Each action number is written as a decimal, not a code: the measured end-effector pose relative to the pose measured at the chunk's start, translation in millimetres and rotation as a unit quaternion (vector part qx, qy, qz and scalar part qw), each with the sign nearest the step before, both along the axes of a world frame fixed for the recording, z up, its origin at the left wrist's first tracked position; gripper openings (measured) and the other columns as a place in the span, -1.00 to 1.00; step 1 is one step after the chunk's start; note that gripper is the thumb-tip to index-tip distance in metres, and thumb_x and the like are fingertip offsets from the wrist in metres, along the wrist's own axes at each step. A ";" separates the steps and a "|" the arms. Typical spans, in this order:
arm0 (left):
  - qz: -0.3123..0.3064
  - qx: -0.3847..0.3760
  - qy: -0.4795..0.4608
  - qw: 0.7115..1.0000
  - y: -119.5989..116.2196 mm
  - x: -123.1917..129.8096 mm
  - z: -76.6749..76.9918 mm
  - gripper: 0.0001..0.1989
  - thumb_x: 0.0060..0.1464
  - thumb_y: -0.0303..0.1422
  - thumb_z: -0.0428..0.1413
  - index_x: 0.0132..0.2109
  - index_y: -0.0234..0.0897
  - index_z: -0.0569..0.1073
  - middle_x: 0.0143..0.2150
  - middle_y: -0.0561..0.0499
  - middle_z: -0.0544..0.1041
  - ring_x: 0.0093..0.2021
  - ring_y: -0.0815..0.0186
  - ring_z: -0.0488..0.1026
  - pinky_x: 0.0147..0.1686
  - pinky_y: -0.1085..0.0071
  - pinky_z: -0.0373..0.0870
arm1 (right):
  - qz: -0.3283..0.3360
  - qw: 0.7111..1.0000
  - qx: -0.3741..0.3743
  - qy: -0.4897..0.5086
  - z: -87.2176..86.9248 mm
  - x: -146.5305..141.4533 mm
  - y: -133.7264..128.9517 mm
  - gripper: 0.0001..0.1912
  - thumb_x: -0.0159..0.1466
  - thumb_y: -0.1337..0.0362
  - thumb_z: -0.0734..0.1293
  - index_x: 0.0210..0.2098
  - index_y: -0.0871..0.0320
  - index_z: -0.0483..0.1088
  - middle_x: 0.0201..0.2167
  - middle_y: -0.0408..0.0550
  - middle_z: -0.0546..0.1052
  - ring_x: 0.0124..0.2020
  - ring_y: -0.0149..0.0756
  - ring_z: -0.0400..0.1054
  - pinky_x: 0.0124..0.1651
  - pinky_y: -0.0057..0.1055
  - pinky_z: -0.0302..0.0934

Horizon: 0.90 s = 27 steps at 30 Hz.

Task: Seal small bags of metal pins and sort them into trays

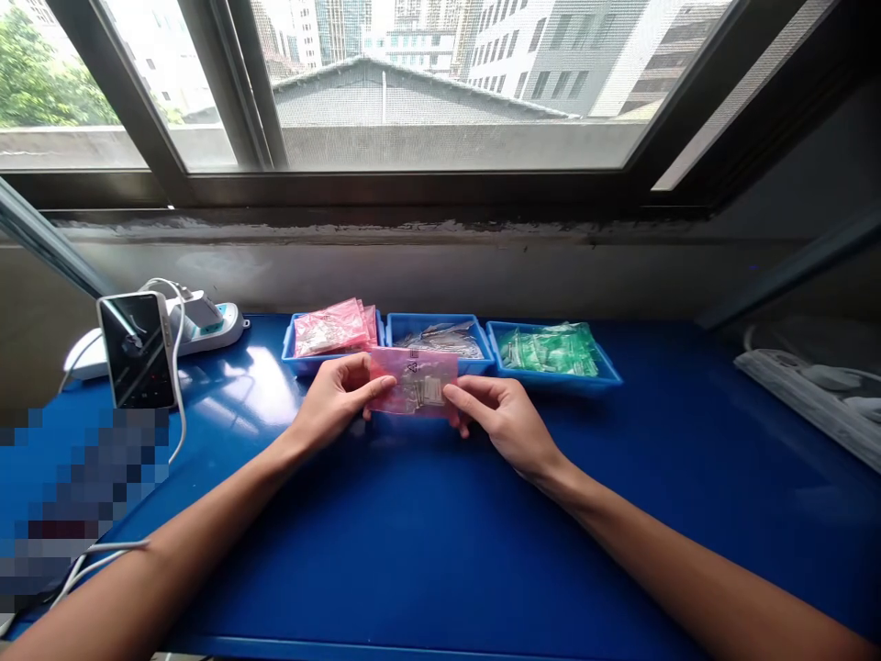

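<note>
A pink see-through plastic bag is stretched between my two hands, above the blue table. My left hand pinches its left edge, thumb in front. On the right edge, my right hand grips it the same way. Small metallic and pale pieces show through the plastic, too blurred to name, below a dark printed mark. Just behind stand three blue trays: the left tray has pink bags, the middle tray has thin metal pieces, and the right tray has green bags.
At the left a phone leans against a white power strip, with a white cable hanging beside it. Another power strip lies at the right edge. A window rises behind the blue table.
</note>
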<state>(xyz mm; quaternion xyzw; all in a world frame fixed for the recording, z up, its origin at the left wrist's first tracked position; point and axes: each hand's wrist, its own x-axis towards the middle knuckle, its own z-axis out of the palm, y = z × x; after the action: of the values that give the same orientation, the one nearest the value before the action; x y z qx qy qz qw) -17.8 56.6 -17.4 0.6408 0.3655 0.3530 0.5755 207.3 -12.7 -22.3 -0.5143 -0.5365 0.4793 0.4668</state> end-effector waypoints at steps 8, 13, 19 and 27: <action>0.028 0.076 0.070 0.994 -2.2 -4.1 4.6 -0.60 0.20 -0.06 0.20 -0.41 -0.31 0.45 -0.53 0.10 0.37 -0.57 0.41 0.28 -0.57 0.50 0.20 | -0.047 0.999 0.019 0.004 -0.5 1.7 1.7 -0.55 0.21 -0.10 0.49 -0.47 0.19 0.55 -0.62 -0.17 0.38 -0.63 -0.42 0.20 -0.57 -0.45 0.13; 0.038 0.118 0.088 0.988 -1.9 -3.1 7.4 -0.62 0.21 -0.10 0.19 -0.41 -0.32 0.51 -0.54 0.08 0.39 -0.54 0.40 0.27 -0.55 0.48 0.17 | -0.067 0.997 0.021 0.010 -1.0 2.7 3.2 -0.60 0.16 -0.06 0.53 -0.41 0.20 0.60 -0.65 -0.19 0.38 -0.66 -0.44 0.17 -0.61 -0.46 0.10; 0.062 0.166 0.094 0.980 -4.4 -4.0 6.0 -0.66 0.21 -0.15 0.22 -0.40 -0.33 0.58 -0.56 0.05 0.48 -0.56 0.37 0.33 -0.56 0.46 0.16 | -0.075 0.996 0.046 0.004 -3.6 3.7 2.6 -0.67 0.19 0.03 0.53 -0.40 0.21 0.65 -0.68 -0.15 0.46 -0.67 -0.43 0.23 -0.62 -0.47 0.13; 0.093 0.321 0.092 0.938 -9.6 -6.2 5.8 -0.75 0.18 -0.50 0.15 -0.07 -0.30 0.69 -0.12 -0.09 0.74 -0.32 0.28 0.63 -0.29 0.40 0.54 | -0.121 0.979 0.160 -0.041 -9.4 4.4 0.5 -0.74 0.25 0.29 0.47 -0.07 0.13 0.68 -0.09 0.02 0.72 -0.12 -0.11 0.64 -0.10 -0.29 0.54</action>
<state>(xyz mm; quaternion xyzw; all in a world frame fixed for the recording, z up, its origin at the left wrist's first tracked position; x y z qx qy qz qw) -24.1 47.0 -11.6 0.7842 0.3421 0.4432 0.2676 211.7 -12.2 -31.7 -0.5137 -0.5586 0.3055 0.5751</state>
